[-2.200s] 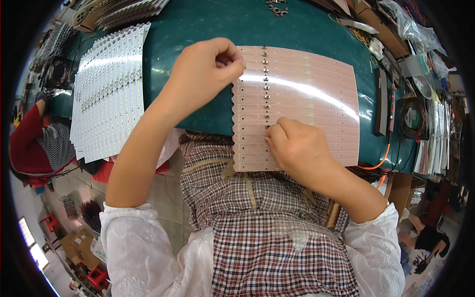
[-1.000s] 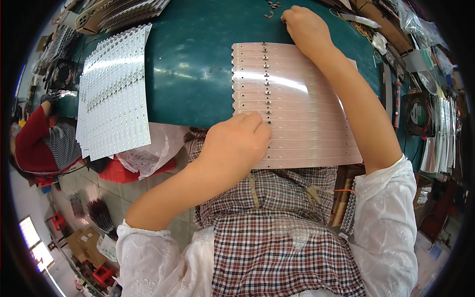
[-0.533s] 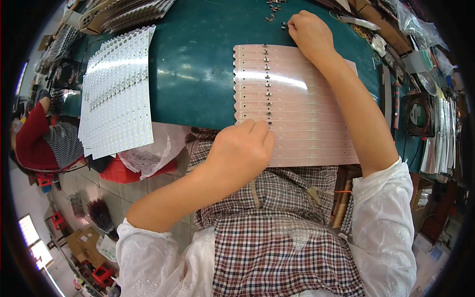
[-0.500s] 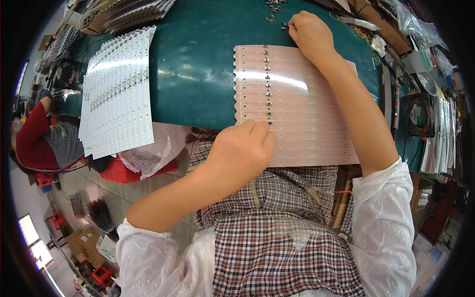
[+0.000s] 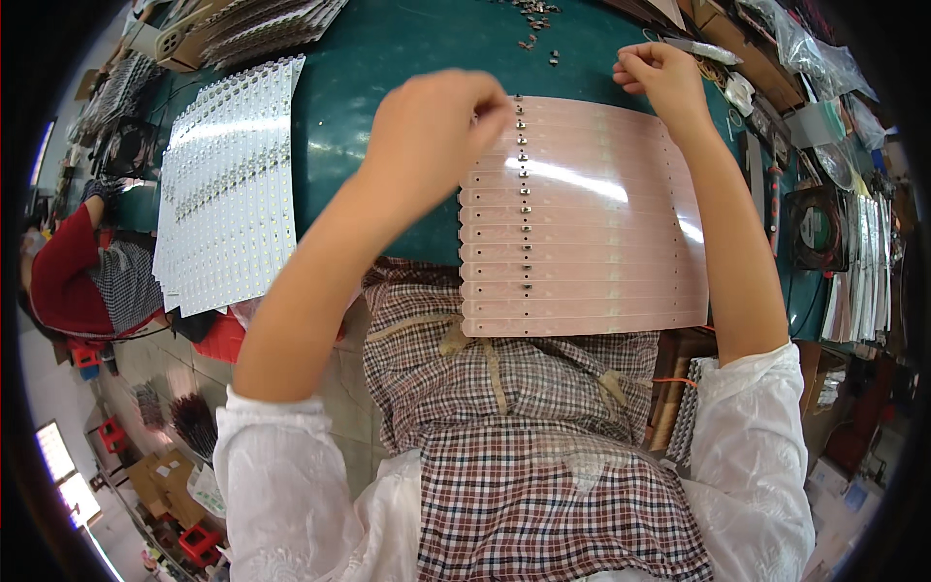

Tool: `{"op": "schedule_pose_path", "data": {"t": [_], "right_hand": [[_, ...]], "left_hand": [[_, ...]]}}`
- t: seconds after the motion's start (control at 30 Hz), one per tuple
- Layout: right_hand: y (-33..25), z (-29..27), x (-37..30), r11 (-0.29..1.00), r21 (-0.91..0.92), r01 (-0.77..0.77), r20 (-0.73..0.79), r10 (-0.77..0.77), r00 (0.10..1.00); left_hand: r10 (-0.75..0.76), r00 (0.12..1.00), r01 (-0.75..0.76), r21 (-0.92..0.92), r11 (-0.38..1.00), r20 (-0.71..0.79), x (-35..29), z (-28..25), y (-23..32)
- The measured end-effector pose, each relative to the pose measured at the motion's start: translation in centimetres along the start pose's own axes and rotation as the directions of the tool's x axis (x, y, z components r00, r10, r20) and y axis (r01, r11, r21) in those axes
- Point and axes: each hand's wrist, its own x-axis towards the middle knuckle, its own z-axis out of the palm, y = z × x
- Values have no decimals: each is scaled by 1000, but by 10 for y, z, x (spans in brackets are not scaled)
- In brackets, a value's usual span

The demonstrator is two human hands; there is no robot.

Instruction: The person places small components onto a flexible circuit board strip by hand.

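Overlapping white dotted strip sheets (image 5: 228, 184) L on green tabletop (image 5: 407, 44). Your L hand (image 5: 436, 136), fingers curled, over top-L corner of pale-pink scalloped panel (image 5: 601, 262); blurred, can't tell if pinching. Panel's at table's near edge, w/ column of small dark metal clips (image 5: 527, 229). Your R hand (image 5: 667, 82), fingers bent, nr panel's top-R; grip unclear.

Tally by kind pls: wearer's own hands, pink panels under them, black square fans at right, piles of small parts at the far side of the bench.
Left hand and right hand: 2
Pink panel: 1
Black fan: 1
Parts pile: 1 (pieces too small to count)
Total: 5
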Motion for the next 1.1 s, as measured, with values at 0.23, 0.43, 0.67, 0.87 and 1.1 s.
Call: {"op": "schedule_pose_path", "data": {"t": [0.23, 0.43, 0.67, 0.87, 1.1], "right_hand": [[-51, -15, -77, 971, 205, -121, 213, 76, 974], [-70, -20, -148, 956, 196, -221, 379, 134, 916], [-94, -5, -194, 984, 106, -142, 537, 64, 841], [-87, 6, -207, 993, 114, 44, 512, -96, 854], [-88, 12, -216, 995, 73, -64, 454, 24, 891]], "left_hand": [[58, 983, -4, 299, 954, -175, 95, 66, -58], [313, 936, -209, 466, 860, -158, 109, 79, -59], [183, 962, -117, 301, 946, -202, 103, 69, -50], [-66, 987, 71, 31, 997, -149, 75, 36, -24], [-131, 991, 135, -261, 956, 32, -3, -10, -2]]}}
